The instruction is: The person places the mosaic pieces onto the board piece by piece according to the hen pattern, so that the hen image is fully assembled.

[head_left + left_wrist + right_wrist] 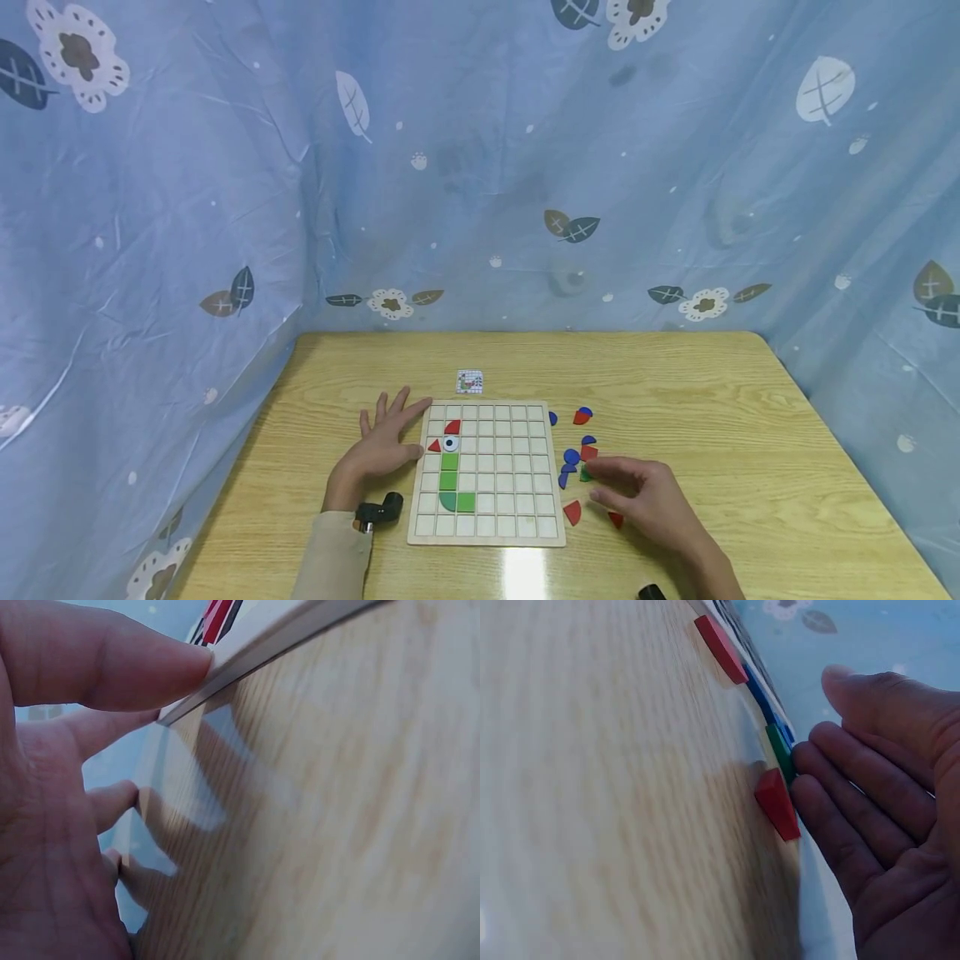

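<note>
A wooden grid board (510, 467) lies on the table. Along its left side are a red quarter circle (453, 427), a white piece with an eye (450, 443), a red triangle (435, 446), several green squares (448, 481) and a green quarter circle (447, 501). My left hand (382, 446), fingers spread, touches the board's left edge with thumb and index finger. To the right of the board, my right hand (648, 500) hovers with fingers loosely bent beside a green piece (584, 474). In the right wrist view, nothing shows between its thumb and fingers.
Loose blue pieces (572, 457) and red pieces (572, 512) lie right of the board, some overlapping. A small picture card (469, 382) is behind the board. A blue patterned curtain (510, 167) hangs around the wooden table (712, 400).
</note>
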Motion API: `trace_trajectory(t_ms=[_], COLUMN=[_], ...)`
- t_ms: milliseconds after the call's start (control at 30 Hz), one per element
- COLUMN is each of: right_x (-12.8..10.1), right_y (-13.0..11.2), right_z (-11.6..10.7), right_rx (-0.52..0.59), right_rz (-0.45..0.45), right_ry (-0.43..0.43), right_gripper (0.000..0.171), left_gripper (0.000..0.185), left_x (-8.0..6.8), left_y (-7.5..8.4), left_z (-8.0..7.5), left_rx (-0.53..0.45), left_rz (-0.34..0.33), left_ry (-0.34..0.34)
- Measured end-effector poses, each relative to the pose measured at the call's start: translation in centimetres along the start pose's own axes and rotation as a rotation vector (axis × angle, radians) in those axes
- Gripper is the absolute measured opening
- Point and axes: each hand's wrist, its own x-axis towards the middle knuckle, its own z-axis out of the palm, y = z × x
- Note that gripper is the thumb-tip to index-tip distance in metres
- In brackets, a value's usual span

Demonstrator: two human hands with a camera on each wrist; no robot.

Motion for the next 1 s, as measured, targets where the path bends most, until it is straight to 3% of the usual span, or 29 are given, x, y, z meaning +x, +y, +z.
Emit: trace_trajectory(t_ms=[167, 367, 1000], right_x=[-0.6, -0.4, 1.3], right_y=[-0.2, -0.3, -0.4], right_z=[-0.7, -0.8, 0.3], right_rx=[-0.001, 0.054, -0.167], right_rz=[0.006, 0.016, -0.064], right_ry=[-0.034, 0.009, 0.011], right_gripper=[0.034, 0.037, 0.036], left_gripper=[0.088, 0.086, 0.085], left_x=[-0.2, -0.1, -0.1], left_y=[0.2, -0.1, 0.1], left_z=[-0.1, -0.2, -0.1], left_rx=[-0.004, -0.004, 0.000], left_rz=[0.010, 0.016, 0.017], left_ry=[0.002, 0.007, -0.007])
